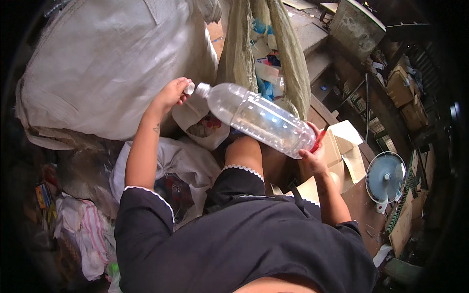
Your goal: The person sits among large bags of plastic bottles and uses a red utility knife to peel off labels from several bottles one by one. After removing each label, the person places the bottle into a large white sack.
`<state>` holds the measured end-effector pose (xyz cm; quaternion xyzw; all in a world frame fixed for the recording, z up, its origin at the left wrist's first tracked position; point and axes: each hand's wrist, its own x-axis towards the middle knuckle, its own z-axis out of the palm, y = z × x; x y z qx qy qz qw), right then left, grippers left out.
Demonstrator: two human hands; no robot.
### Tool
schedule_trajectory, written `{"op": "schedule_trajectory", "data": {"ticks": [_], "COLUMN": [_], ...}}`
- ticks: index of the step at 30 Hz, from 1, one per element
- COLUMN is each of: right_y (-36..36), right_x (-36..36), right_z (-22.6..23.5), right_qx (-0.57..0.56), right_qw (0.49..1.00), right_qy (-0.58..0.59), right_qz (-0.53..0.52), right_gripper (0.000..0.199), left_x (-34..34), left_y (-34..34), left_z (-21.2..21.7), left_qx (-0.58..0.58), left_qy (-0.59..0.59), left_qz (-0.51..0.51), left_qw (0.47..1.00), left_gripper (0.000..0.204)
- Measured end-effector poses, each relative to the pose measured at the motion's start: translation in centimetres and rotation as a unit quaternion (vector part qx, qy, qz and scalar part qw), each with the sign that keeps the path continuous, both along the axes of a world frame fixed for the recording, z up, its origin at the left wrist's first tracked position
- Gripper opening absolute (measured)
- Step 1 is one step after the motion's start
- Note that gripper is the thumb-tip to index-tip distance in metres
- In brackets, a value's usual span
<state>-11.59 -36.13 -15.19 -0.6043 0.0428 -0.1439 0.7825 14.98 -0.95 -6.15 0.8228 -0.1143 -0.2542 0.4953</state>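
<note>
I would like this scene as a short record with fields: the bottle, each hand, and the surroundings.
Bottle: clear plastic, slanting, neck at upper left
Left hand: pinches a small whitish round piece close to the bottle's neck
Right hand: holds the bottle's base; red item there, kind unclear
Surroundings: large white sack, blue fan, cardboard

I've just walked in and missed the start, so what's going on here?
A person's right hand grips the base end of a large clear plastic bottle, with a red object beside its fingers. The left hand pinches a small whitish cap-like piece just beyond the bottle's neck. A bulky white sack is at upper left, an electric fan at right.
</note>
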Motion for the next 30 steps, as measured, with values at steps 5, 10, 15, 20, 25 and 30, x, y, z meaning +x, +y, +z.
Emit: {"op": "schedule_trajectory", "data": {"ticks": [5,10,15,20,25,30], "right_y": [-2.1,-4.8,-5.8,-1.5,0.2,0.2], "right_x": [-2.6,-5.2,-7.7,-4.2,1.0,3.1], "right_z": [-0.7,-0.4,-0.6,-0.2,3.3,6.5], "right_qx": [0.115,0.034,0.062,0.207,0.239,0.235], "right_qw": [0.993,0.997,0.992,0.977,0.967,0.959], "right_qy": [0.0,0.012,0.081,0.047,-0.006,-0.031], "right_qz": [-0.039,-0.073,-0.068,-0.013,0.087,0.153], "right_gripper": [0.088,0.065,0.069,0.092,0.093,0.098], "left_x": [3.3,3.3,1.6,-3.2,-6.5,-9.8], "left_y": [1.3,1.6,-3.1,-5.3,-2.8,-1.8], "left_z": [-15.7,-29.3,-17.8,0.1,9.4,16.3], "left_qx": [0.163,0.322,-0.122,-0.406,-0.318,-0.286], "left_qy": [0.061,-0.122,0.016,0.059,-0.08,-0.273], "left_qz": [-0.013,0.06,0.147,-0.166,-0.125,-0.051], "left_qw": [0.985,0.937,0.982,0.897,0.937,0.917], "left_gripper": [0.024,0.043,0.066,0.076,0.051,0.036]}}
